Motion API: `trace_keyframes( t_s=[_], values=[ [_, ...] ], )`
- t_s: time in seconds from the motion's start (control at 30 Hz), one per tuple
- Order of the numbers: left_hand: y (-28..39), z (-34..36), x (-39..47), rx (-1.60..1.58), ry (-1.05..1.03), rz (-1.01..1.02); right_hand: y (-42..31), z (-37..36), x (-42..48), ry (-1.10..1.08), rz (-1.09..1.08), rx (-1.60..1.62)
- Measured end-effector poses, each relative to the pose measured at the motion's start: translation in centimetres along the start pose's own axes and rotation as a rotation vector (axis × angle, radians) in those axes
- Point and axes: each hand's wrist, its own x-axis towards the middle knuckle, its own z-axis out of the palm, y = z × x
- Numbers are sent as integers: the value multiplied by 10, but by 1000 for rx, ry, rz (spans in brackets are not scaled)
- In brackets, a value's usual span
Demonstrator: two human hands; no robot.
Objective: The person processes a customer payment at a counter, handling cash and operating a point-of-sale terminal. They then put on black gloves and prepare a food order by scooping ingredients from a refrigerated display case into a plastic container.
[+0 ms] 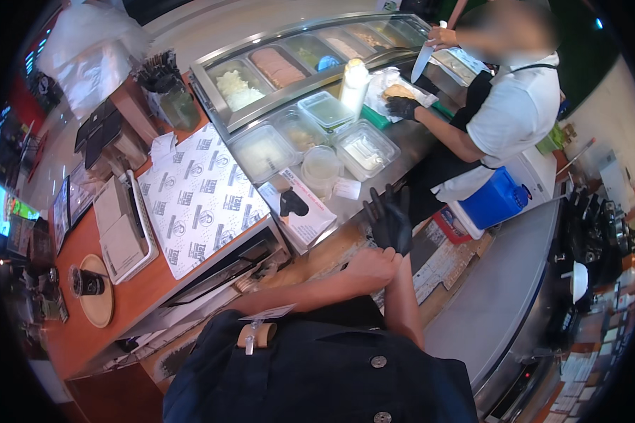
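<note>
A black disposable glove (394,227) covers my right hand (387,214), which is raised with its fingers spread and holds nothing. My bare left hand (373,268) pinches the glove's cuff at the right wrist. Just left of the gloved fingers, a cardboard glove box (309,219) lies on the corner of the steel counter, with black glove material showing at its opening. A small white paper slip (347,189) sits beside the box. Behind it stand a round clear plastic tub (320,166) and a rectangular clear container (368,150) with white contents.
At right, a co-worker (513,106) holds a knife (422,62) over bread (398,91). Food pans (278,67) line the steel prep counter, near a white squeeze bottle (355,82). Printed paper (201,195) covers part of the orange counter (132,301). A blue container (495,200) stands low at right.
</note>
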Motion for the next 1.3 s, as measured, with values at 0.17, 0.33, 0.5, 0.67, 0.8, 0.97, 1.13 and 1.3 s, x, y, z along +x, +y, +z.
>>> trace_keyframes(
  t_s=[0.17,0.33,0.5,0.67,0.8,0.97,1.13,1.3],
  values=[
    [-9,4,-6,24,-27,-27,-8,24,13,201,126,-181],
    [-38,-17,-20,-99,-280,-125,-11,3,29,121,226,-22],
    [-141,-32,-60,466,-211,-522,-7,-27,29,199,172,-45],
    [-216,-31,-78,291,-426,-342,12,-14,15,215,248,-425],
    [-216,-66,-50,17,-361,-513,57,14,-2,-209,-48,-1290],
    [-211,-75,-46,10,-421,-464,100,22,-13,-883,-34,-1970],
    [-202,-91,-57,-10,-380,-449,105,18,-8,-958,52,-2062],
    [-190,-107,-61,-38,-322,-442,106,16,-8,-947,37,-2029]
  ],
)
